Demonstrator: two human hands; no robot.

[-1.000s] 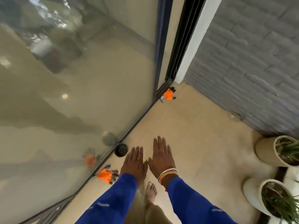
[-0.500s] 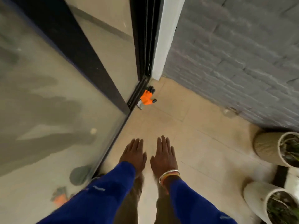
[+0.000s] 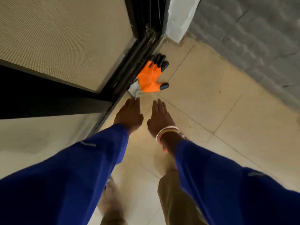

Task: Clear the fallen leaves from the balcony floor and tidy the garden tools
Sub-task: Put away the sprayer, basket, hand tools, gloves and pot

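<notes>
The beige tiled floor (image 3: 211, 98) runs under me to a grey brick wall (image 3: 251, 38) on the right and a black door track (image 3: 129, 62) on the left, and my blue sleeves (image 3: 73, 176) reach forward over it. My left grip (image 3: 129, 114) and right grip (image 3: 159, 116) hang side by side, palms down, fingers straight and together, holding nothing. The orange glove (image 3: 150, 77) with black fingertips lies flat on the floor against the track, its white cuff just beside my left fingertips, though I cannot tell whether they touch, and bangles (image 3: 167, 133) ring my right wrist.
</notes>
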